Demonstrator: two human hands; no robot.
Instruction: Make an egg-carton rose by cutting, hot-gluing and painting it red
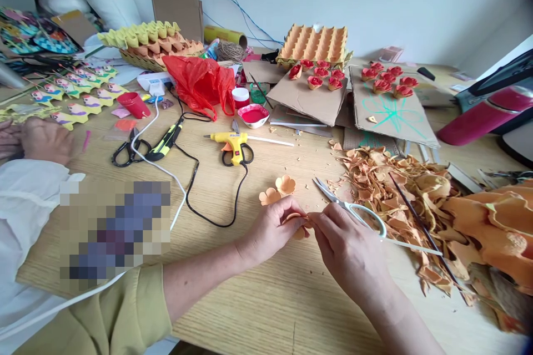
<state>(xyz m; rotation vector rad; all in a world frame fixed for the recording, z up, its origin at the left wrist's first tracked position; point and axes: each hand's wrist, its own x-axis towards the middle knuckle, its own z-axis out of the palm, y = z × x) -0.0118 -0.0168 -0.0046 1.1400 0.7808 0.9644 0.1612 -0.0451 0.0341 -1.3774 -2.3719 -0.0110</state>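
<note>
In the head view, my left hand (270, 230) pinches a small orange egg-carton flower (300, 233) between thumb and fingers. My right hand (352, 252) has its fingertips closed on the same flower's edge, and the two hands meet there, just above the table. My fingers hide much of the flower. Two more cut cups with petal-shaped rims, one orange cup (285, 184) and another cup (269, 196), lie just beyond my left hand. Scissors with pale handles (357, 209) lie partly open behind my right hand.
Orange carton scraps (387, 188) heap at right, beside a pink bottle (485, 116). Red flowers (320, 73) stand on cardboard (303, 97). A yellow glue gun (233, 144), its black cord and a white cable cross the middle. Another person's hands (45, 138) rest at left.
</note>
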